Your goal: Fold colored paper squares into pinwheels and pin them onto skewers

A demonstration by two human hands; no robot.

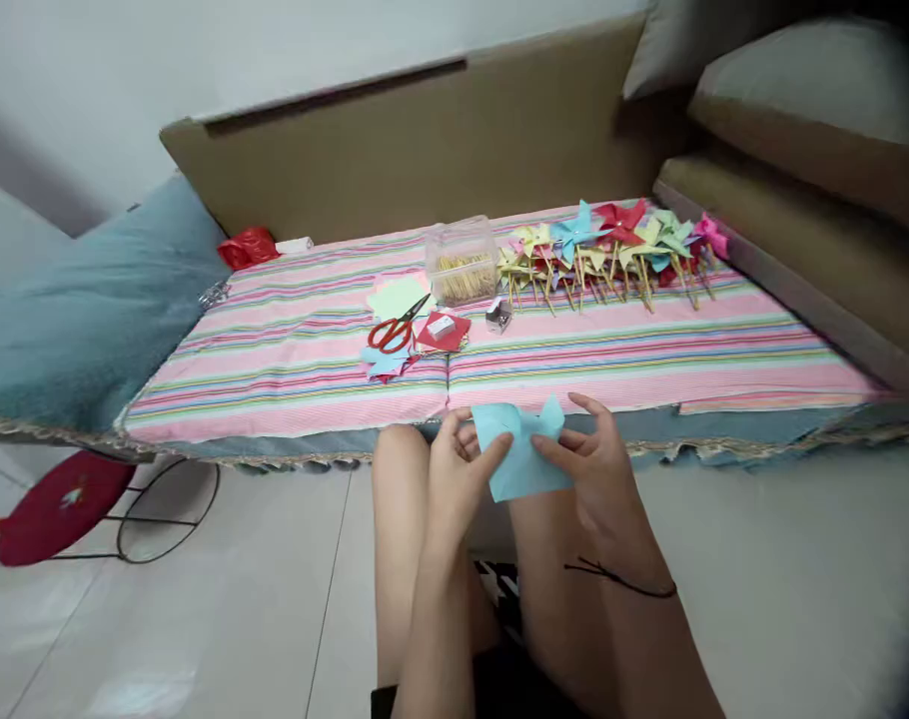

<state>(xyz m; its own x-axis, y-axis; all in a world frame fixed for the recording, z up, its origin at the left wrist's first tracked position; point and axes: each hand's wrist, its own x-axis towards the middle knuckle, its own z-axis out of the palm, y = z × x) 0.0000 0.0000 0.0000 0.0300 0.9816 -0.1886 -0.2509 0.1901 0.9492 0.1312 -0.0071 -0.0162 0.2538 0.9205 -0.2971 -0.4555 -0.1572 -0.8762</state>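
The left hand [458, 469] and right hand [598, 467] both pinched a light-blue, curled paper sheet [525, 474] in front of the pink striped cloth [297, 374].

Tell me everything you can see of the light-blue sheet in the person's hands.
The light-blue, paper-like sheet looks thin, matte and plain. Its lower part lies fairly flat with a straight near edge; its upper edge dips between two raised corners, the right one pointed. It is held up over the lap, slightly tilted in the view. The left hand and right hand grip opposite sides, thumbs on the visible face. Its back is hidden.
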